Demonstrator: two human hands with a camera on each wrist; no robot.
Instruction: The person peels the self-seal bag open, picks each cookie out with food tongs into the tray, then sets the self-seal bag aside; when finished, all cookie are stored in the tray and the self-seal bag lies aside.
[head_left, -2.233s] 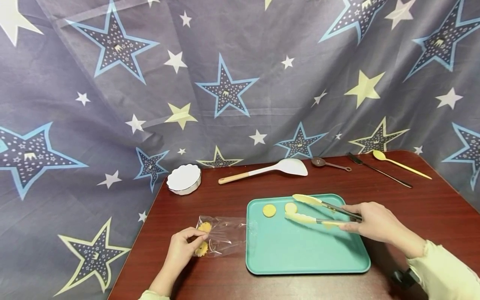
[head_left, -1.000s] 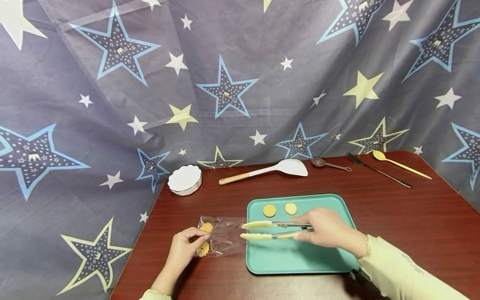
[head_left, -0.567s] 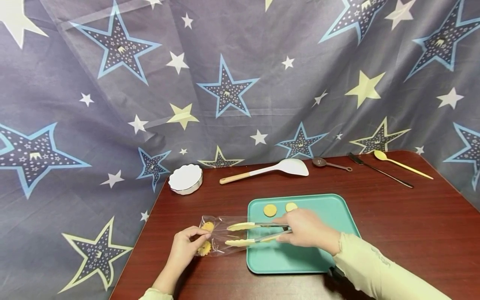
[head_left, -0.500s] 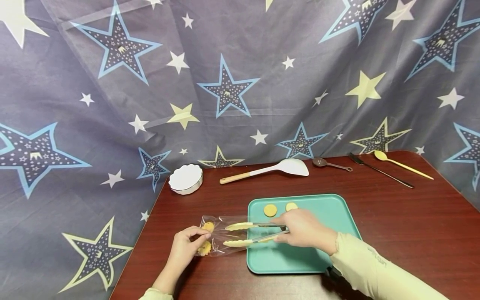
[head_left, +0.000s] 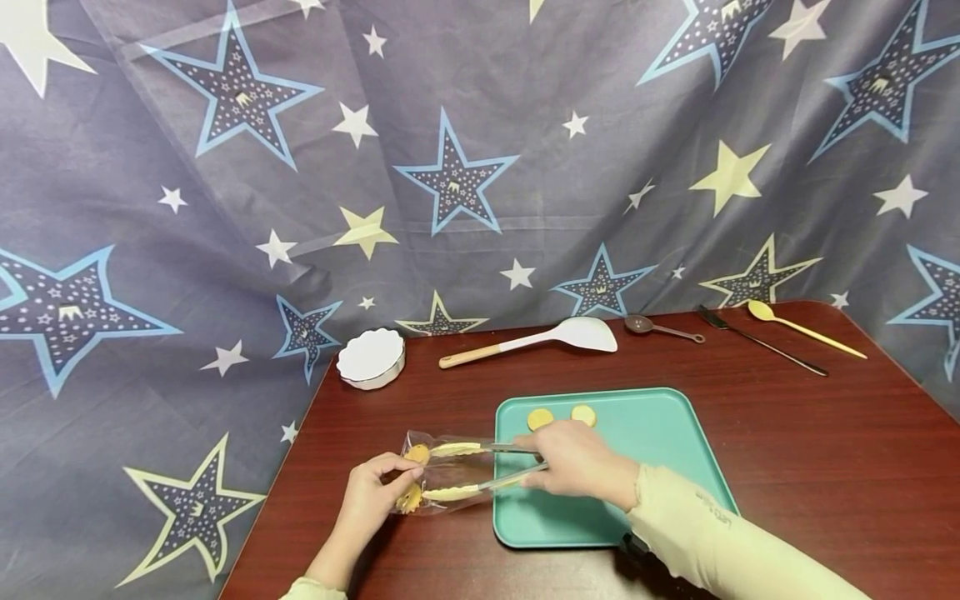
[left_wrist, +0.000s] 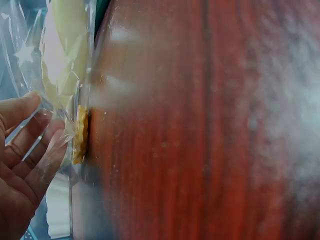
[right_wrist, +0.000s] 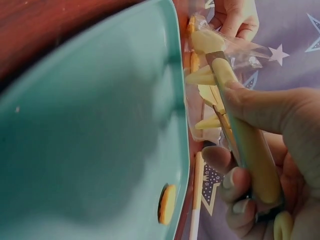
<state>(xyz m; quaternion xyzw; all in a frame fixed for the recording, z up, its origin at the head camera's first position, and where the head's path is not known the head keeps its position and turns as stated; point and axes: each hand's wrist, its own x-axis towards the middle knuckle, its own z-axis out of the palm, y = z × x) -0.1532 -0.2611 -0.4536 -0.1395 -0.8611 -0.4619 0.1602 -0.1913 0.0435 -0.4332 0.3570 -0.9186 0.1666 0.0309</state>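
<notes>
My left hand [head_left: 369, 493] pinches the edge of a clear plastic bag [head_left: 467, 468] lying left of the tray. Inside it are two yellow cookies [head_left: 409, 498], close to my fingertips; the left wrist view shows one cookie [left_wrist: 81, 134] edge-on behind the film. My right hand [head_left: 579, 463] grips a pair of tongs [head_left: 452, 493] with pale yellow heads and metal arms. Spread apart, the heads reach inside the bag, their ends by the cookies; whether they touch is unclear. In the right wrist view my fingers and thumb wrap the tongs [right_wrist: 252, 157].
Under the right hand lies a teal tray [head_left: 637, 410] with two round cookies [head_left: 539, 418] near its far edge. Along the table's back are a white fluted dish [head_left: 371, 358], a spatula [head_left: 573, 335], a brown measuring spoon [head_left: 640, 324], a dark slender utensil [head_left: 765, 342] and a yellow spoon [head_left: 762, 311].
My right hand has carried the tongs leftward from the tray, so their heads now lie in the bag beside its cookies. My left hand keeps holding the bag in nearly the same place.
</notes>
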